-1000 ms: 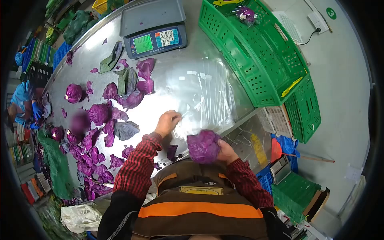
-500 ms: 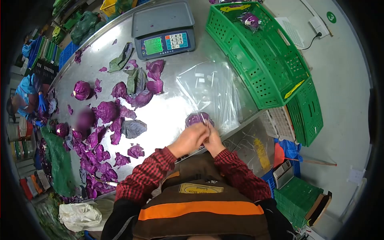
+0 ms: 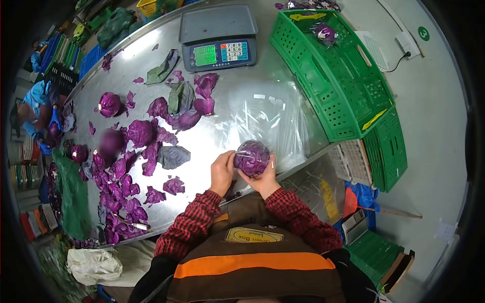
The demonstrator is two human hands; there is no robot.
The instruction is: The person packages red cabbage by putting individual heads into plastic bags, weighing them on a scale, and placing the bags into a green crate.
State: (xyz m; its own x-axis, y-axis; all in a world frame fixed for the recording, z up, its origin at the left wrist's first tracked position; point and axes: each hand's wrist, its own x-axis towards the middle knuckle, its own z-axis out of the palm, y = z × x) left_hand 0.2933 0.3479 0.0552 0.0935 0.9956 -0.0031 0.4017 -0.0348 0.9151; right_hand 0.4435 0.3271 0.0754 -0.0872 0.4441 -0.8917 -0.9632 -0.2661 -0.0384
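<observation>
A red cabbage (image 3: 252,158) with clear plastic film drawn over it is held up just above the near edge of the metal table. My right hand (image 3: 263,182) cups it from below and the right, thumb up along its side. My left hand (image 3: 222,172) closes against its left side, fingertips at the film; part of those fingers is hidden. Beyond the cabbage, sheets of clear plastic film (image 3: 275,118) lie flat on the table (image 3: 222,134).
A weighing scale (image 3: 220,53) stands at the back. To the right, a green crate (image 3: 323,86) holds one wrapped cabbage (image 3: 325,33). Leftward lie loose cabbages (image 3: 140,133), torn leaves (image 3: 121,189) and a knife (image 3: 135,224). A blue-gloved co-worker (image 3: 39,108) stands at far left.
My hands were together at the near side of the cabbage, fingers pinched. Now they have parted to either side of it, and the wrapped cabbage is lifted and turned into view.
</observation>
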